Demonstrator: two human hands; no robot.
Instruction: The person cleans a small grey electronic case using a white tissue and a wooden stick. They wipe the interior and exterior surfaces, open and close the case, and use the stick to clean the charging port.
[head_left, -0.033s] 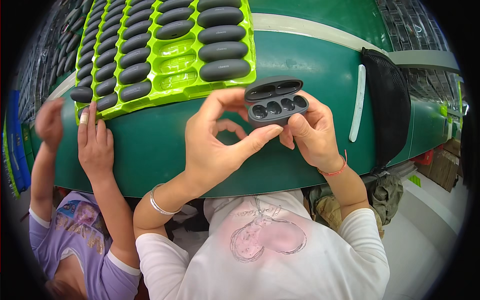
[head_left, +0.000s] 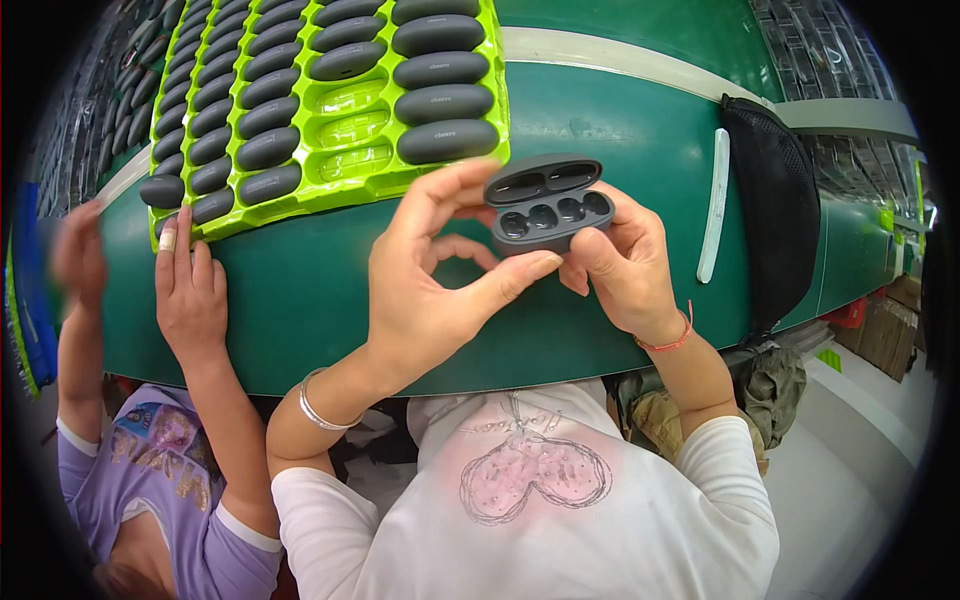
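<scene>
A dark grey earbud case [head_left: 548, 217] is held up over the green table with its lid raised. Inside, its glossy black wells show, and I see no earbuds in them. My left hand [head_left: 440, 270] grips the case's left end, thumb at the front lower edge and fingers curled behind. At the other end, my right hand [head_left: 625, 262] has its thumb on the front and its fingers behind and underneath. Beyond the case, to the left, lies a lime green tray [head_left: 330, 185] filled with rows of closed grey cases [head_left: 447, 142]; several of its slots are bare.
At left, a co-worker's hand [head_left: 190, 300] touches the tray's near corner; their other hand [head_left: 78, 255] is raised and blurred. A pale strip [head_left: 714, 205] and a black mesh pouch [head_left: 775, 215] lie on the green table [head_left: 600, 330] to the right.
The co-worker's raised hand has shifted a little left. The case in my hands sits very slightly further left; my grip is the same.
</scene>
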